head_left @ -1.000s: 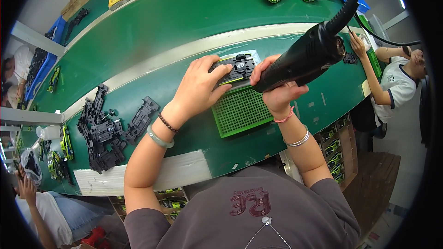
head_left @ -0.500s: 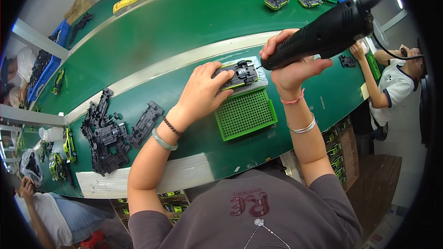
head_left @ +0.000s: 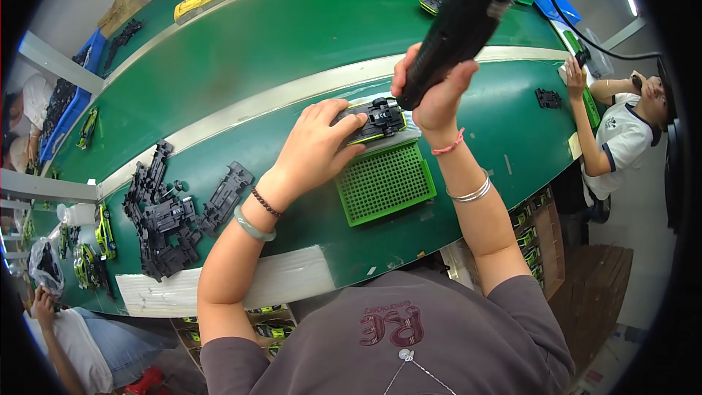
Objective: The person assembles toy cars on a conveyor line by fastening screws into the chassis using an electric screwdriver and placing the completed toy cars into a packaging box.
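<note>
Seemingly for steadiness, the left hand's (head_left: pixel 311 139) fingers grip an upturned toy car (head_left: pixel 376 124); at its two o'clock, the right hand (head_left: pixel 439 100) clasps a power tool (head_left: pixel 457 29). A green tray (head_left: pixel 387 184) lies at six.

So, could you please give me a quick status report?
Left hand holding upturned toy car. Right hand gripping black electric screwdriver, nose at car's right end. Green perforated basket alongside, seemingly not in the way.
</note>
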Available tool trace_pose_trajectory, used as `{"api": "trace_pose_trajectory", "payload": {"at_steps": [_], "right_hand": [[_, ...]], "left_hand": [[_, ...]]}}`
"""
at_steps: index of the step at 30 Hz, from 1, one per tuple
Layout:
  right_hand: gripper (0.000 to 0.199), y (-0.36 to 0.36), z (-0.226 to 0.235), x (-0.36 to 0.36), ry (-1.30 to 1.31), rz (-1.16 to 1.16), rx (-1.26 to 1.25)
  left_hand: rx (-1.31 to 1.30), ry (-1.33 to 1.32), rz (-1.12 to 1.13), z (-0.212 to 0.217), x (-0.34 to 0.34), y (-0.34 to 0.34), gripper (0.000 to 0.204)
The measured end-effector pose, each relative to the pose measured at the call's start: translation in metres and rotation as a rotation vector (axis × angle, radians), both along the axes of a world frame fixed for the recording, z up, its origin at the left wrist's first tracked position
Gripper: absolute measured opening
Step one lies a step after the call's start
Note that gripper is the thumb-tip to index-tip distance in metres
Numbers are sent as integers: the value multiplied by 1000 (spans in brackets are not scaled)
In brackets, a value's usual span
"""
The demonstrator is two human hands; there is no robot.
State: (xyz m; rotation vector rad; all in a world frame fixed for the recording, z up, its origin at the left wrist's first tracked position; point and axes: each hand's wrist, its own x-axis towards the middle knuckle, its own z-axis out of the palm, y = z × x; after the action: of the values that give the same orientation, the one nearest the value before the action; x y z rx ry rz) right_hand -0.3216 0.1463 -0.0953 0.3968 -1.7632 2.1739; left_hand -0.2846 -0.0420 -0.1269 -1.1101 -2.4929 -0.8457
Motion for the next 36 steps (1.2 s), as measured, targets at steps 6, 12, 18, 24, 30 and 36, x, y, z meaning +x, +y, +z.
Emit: {"api": "trace_pose_trajectory", "payload": {"at_steps": [6, 12, 18, 24, 30, 36], "right_hand": [[93, -4, 5, 1, -59, 15, 41], [94, -3, 1, 3, -38, 41, 55], [95, 2, 7, 8, -15, 58, 93], [101, 7, 8, 57, 106, -2, -214], [98, 12, -17, 66, -7, -105, -217], [97, 10, -28, 61, -27, -39, -339]], "left_hand": [[6, -34, -20, 2, 1, -1, 38], [9, -38, -27, 3, 2, -1, 38], [11, -33, -1, -2, -1, -1, 38], [24, -31, -4, -3, 0, -1, 39], [19, -24, -12, 0, -2, 1, 41], [28, -16, 16, -4, 1, -2, 39]]}}
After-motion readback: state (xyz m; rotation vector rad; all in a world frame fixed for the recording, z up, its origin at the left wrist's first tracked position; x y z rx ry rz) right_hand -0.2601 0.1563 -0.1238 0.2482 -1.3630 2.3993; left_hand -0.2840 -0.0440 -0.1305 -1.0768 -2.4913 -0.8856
